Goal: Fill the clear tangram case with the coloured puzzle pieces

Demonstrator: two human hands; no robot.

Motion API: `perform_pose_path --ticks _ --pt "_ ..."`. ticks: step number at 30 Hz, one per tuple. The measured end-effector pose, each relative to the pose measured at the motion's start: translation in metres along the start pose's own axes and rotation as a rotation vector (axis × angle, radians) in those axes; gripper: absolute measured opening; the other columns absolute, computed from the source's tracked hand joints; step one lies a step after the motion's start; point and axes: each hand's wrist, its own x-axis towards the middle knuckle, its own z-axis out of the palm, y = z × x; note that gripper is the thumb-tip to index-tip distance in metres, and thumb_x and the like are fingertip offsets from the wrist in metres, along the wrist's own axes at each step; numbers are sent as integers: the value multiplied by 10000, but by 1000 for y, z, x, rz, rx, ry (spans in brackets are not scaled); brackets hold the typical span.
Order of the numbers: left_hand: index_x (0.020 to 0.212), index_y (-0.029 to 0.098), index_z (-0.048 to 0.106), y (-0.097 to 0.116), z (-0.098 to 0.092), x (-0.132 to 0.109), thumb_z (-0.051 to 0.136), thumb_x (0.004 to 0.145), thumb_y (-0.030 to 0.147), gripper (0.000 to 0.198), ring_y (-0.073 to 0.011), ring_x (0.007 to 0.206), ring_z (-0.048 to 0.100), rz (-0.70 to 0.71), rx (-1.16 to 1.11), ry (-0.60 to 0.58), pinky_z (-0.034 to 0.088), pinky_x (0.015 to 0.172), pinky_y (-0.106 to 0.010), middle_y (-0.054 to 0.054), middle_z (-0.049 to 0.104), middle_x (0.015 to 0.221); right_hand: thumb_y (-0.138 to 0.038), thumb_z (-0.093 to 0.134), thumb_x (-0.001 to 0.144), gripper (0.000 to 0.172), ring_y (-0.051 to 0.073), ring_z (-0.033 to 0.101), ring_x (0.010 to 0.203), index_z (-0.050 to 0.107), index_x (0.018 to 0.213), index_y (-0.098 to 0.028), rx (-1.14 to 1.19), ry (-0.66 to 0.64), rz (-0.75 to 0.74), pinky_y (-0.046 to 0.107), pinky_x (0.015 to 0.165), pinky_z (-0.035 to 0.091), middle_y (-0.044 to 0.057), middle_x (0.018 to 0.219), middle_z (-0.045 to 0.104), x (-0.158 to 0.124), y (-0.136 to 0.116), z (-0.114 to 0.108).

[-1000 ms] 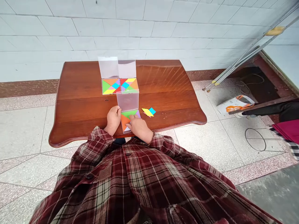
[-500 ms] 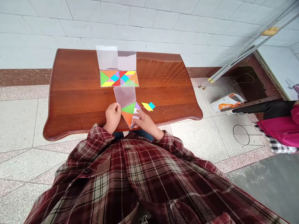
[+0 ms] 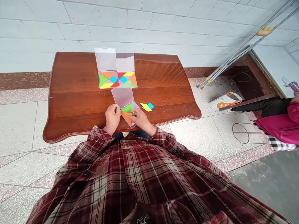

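Note:
In front of me lies an open clear tangram case [image 3: 123, 96], turned at an angle, its lid folded back. Inside are a green triangle [image 3: 127, 107], an orange triangle [image 3: 126, 117] and a purple piece [image 3: 135, 105]. My left hand [image 3: 112, 117] pinches the case's left corner between thumb and fingers. Over the case's right part is my right hand [image 3: 141, 120], fingers bent and a little apart, the tips on or just above the green and orange triangles; part of the tray is hidden beneath it. Right of it rest a yellow parallelogram [image 3: 146, 107] and a blue square [image 3: 150, 105].
Two filled tangram cases [image 3: 106, 84] with raised clear lids stand side by side farther back on the wooden table [image 3: 77, 102]. Behind is a tiled wall [image 3: 137, 20]. At right are a white-orange box [image 3: 225, 100], metal poles [image 3: 224, 67] and another person's magenta garment [image 3: 277, 119].
My right hand has shifted up and left across the tray, from the purple side to the green and orange triangles. My left hand stays at the corner. The view has tilted slightly.

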Motion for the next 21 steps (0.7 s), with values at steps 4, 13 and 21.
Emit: perform_pose_path --ticks 4,13,21 --pt "735 216 488 1 -2 4 458 848 259 125 -129 622 535 -24 -16 -21 428 640 -267 13 551 671 -257 565 721 96 105 491 615 508 768 -196 25 30 11 234 604 419 -54 653 506 10 -4 -21" --pt "713 216 487 -1 -9 38 463 832 247 125 -134 628 489 9 21 -113 381 640 -269 13 520 657 -225 512 801 112 140 531 696 587 834 -148 -306 327 91 283 706 442 14 748 592 36 21 -124" --pt "734 210 486 5 -10 38 441 838 241 117 -158 726 500 61 134 -105 388 727 -291 -13 554 736 -235 528 895 339 239 546 1072 555 1213 -120 -770 180 -178 342 910 429 149 1188 584 27 -11 -77"
